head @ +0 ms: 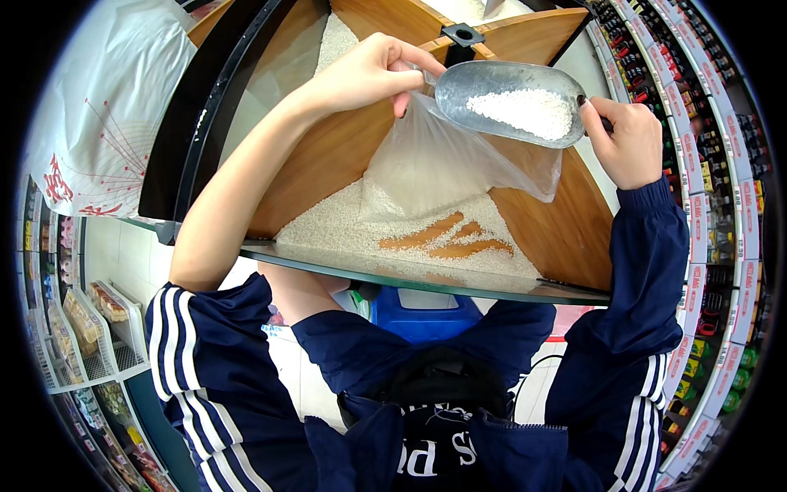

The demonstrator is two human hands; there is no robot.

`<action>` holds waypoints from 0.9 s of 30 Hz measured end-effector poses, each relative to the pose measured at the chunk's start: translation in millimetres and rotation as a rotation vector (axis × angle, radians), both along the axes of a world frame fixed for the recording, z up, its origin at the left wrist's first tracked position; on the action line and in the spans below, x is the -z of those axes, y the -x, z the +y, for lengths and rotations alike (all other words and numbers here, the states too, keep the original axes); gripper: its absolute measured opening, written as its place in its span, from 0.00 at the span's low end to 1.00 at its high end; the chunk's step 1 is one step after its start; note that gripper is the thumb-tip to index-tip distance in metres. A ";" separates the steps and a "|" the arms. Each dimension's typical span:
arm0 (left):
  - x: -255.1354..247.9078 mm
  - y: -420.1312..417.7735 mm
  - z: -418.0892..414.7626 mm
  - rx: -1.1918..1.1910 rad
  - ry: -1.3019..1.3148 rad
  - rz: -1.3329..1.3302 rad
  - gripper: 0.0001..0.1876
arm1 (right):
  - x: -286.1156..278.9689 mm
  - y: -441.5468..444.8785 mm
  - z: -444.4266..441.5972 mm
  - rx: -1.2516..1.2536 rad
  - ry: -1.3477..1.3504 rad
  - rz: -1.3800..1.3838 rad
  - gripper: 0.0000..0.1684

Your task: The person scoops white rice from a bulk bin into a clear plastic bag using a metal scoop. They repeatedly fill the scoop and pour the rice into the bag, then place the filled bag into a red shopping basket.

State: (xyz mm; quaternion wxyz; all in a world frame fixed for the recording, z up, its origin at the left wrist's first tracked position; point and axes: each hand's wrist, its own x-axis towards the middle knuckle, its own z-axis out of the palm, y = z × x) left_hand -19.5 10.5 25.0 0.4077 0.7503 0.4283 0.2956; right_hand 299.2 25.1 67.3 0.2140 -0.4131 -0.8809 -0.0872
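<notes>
My left hand (375,71) pinches the upper rim of a clear plastic bag (424,160), whose lower part holds rice and rests on the loose white rice (326,215) in a wooden bin. In my right hand (627,138) is the handle end of a metal scoop (452,92) with a heap of white rice (529,111) in it. The scoop's front lies at the bag's mouth, close to my left fingertips. Below the bag, streaks of the bin's wooden floor (424,237) show through the rice.
A glass edge (430,286) runs along the bin's near side. Wooden dividers (535,31) meet at a black post (462,37). A white printed plastic cover (110,104) lies at the left. Shelves of bottles (707,234) stand right; a blue container (424,317) sits below.
</notes>
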 end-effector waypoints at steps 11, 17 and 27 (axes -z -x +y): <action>0.7 2.1 0.5 0.020 -0.056 0.027 0.22 | -2.6 8.8 -10.3 0.060 -0.181 -0.037 0.16; 0.1 0.5 1.7 0.045 -0.063 0.029 0.23 | 2.9 11.5 -12.6 0.032 -0.238 -0.056 0.15; 0.2 0.9 0.5 0.053 -0.043 0.017 0.23 | 9.6 17.4 -13.9 -0.059 -0.280 -0.056 0.06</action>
